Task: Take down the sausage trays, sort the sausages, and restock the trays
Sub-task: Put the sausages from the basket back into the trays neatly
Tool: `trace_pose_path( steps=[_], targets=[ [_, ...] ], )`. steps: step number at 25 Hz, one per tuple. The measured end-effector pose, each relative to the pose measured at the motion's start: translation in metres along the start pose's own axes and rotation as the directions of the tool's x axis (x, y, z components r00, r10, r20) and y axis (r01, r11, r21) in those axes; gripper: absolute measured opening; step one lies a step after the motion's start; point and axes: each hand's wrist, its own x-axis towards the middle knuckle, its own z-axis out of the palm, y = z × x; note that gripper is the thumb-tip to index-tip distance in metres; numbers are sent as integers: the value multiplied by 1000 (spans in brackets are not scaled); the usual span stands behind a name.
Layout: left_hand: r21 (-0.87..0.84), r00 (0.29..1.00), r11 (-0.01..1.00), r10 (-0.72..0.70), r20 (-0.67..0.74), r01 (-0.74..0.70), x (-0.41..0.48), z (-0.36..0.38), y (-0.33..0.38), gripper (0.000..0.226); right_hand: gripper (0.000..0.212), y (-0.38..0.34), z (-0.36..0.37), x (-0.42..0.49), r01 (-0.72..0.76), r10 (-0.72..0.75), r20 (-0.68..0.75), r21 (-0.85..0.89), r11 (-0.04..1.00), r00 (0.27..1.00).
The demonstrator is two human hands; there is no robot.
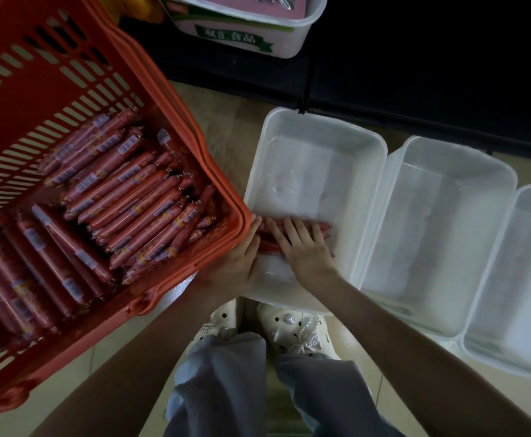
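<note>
sausages (268, 245) in tray (305, 171), long axis L-R

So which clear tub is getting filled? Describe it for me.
Start at the big orange basket. Three clear tubs line up to its right; take the tub nearest it. Only that one holds sausages, under the left hand and right hand.

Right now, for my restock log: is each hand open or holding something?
Left hand: open, fingers straight against the sausages in the tray.
Right hand: open, laid flat on the same sausages.
</note>
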Motion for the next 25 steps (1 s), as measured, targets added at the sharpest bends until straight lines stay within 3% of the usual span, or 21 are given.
trace_pose_path(
  steps=[2,5,8,10,12,14,15,16,17,18,19,20,21,22,23,25],
  targets=[
    [137,997,990,34,67,-43,3,-2,14,61,101,12,0,-3,77,-76,-33,5,997,997],
    [201,997,979,0,80,-16,1,-4,21,58,93,7,1,-18,153,-155,112,29,988,982],
    [21,992,995,97,75,-99,-4,-20,14,50,84,1,-20,-28,131,-153,221,111,985,963],
    [-258,992,965,67,106,-38,-14,-57,11,39,84,-2,-53,-32,55,-75,126,155,986,989],
    [-535,999,845,23,42,3,-37,-122,10,32,77,-6,-91,-36,-1,18,-69,248,969,997],
    [-787,995,616,-48,-85,-37,-60,-206,-1,24,67,-12,-130,-42,36,83,-325,343,939,942],
    [-868,980,494,-134,-145,-61,-69,-233,-11,22,62,-15,-149,-45,86,109,-444,395,914,890],
    [-900,949,433,-254,-184,-59,-75,-252,-25,21,57,-20,-170,-46,155,113,-539,428,890,835],
    [-887,894,463,-397,-208,-1,-76,-256,-44,20,53,-28,-191,-46,218,98,-595,436,873,798],
    [-835,830,538,-514,-217,115,-73,-246,-67,22,51,-41,-213,-44,273,67,-634,423,864,771],
    [-727,810,624,-563,-162,288,-66,-225,-91,30,50,-56,-228,-39,320,17,-660,386,865,751],
    [-562,822,676,-570,12,477,-58,-197,-112,47,52,-71,-238,-29,360,-61,-666,322,875,743],
    [-359,788,702,-564,246,615,-53,-168,-127,68,57,-86,-245,-18,388,-152,-645,242,889,749],
    [-167,712,728,-550,436,665,-48,-143,-137,86,64,-100,-246,-6,406,-241,-575,176,897,782],
    [-46,654,758,-529,540,651,-46,-124,-142,97,73,-113,-245,8,417,-318,-463,129,900,828],
    [32,639,801,-500,585,598,-43,-98,-140,102,87,-131,-236,34,389,-368,-200,77,918,908]
  ],
)
